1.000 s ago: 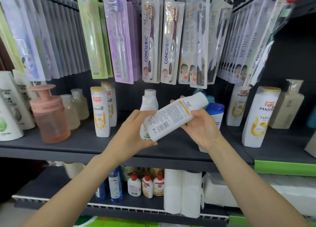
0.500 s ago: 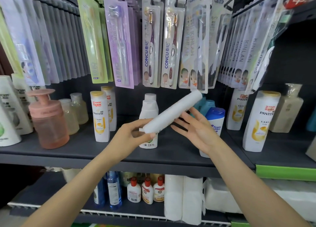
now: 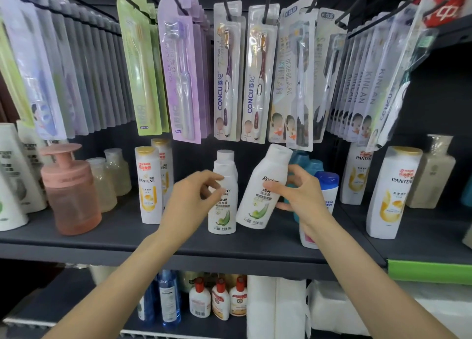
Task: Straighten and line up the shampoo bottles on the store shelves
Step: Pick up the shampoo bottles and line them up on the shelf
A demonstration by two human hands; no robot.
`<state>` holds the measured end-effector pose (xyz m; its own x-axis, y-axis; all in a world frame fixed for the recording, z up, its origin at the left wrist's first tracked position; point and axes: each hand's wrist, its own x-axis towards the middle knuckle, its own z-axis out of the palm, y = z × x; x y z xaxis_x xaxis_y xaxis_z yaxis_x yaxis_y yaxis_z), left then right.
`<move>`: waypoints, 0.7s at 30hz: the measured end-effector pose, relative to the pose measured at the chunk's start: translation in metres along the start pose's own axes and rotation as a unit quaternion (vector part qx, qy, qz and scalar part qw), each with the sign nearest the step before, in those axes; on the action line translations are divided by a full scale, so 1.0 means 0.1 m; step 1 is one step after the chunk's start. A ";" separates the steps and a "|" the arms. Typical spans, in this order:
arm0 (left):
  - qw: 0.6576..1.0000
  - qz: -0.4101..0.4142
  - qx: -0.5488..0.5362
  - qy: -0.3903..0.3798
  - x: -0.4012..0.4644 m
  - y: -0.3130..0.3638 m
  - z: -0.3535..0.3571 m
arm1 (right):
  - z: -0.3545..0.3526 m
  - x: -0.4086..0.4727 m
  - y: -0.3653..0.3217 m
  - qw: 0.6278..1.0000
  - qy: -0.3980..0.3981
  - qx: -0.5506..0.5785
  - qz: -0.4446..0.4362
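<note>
place: a shop, toiletries aisle by the look of it
up top: rows of packaged toothbrushes [image 3: 258, 78] hanging on metal pegs [image 3: 267, 9], same item many deep
middle: dark retail shelf [image 3: 178, 251] stocked with Pantene bottles [image 3: 148, 185] and other shampoo, labels facing out
below: small lotion bottles [image 3: 220, 297] beside paper rolls [image 3: 275, 308]

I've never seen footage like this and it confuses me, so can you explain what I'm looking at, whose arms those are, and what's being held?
There is no machine here: a camera worn on a person's head looks forward and down at their two bare arms. They face a dark store shelf with toothbrush packs hanging above it. The right hand grips a tilted white shampoo bottle, its base near the shelf. Beside it stands a matching upright bottle. The left hand hovers in front of that one, fingers loosely curled, holding nothing. Pantene bottles stand nearby.
</note>
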<state>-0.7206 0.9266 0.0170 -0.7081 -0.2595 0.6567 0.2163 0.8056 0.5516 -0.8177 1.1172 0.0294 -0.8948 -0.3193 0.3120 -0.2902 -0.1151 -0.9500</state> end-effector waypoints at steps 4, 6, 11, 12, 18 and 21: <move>0.998 0.030 0.040 0.044 0.19 -0.05 -0.05 | 0.02 0.13 0.06 0.999 0.019 -0.047 -0.005; 0.998 0.036 0.059 0.003 0.30 -0.10 -0.03 | 0.05 0.23 0.13 0.998 0.025 -0.062 0.007; 0.990 0.029 0.080 -0.114 0.58 -0.24 0.04 | 0.21 0.50 0.32 0.987 0.047 -0.153 0.006; 0.988 0.027 0.081 -0.129 0.62 -0.27 0.05 | 0.24 0.54 0.35 0.985 0.056 -0.162 0.003; 0.973 0.024 0.115 -0.197 0.78 -0.38 0.10 | 0.33 0.86 0.54 0.980 0.094 -0.177 0.014; 0.973 0.042 0.111 -0.199 0.79 -0.44 0.12 | 0.34 1.01 0.65 0.979 0.090 -0.181 0.026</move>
<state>-0.7941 0.8767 0.0382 -0.9076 0.0041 0.4199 0.1665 0.9215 0.3510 -0.9149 1.0453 -0.0003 -0.9475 -0.1418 0.2866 -0.3143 0.2480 -0.9164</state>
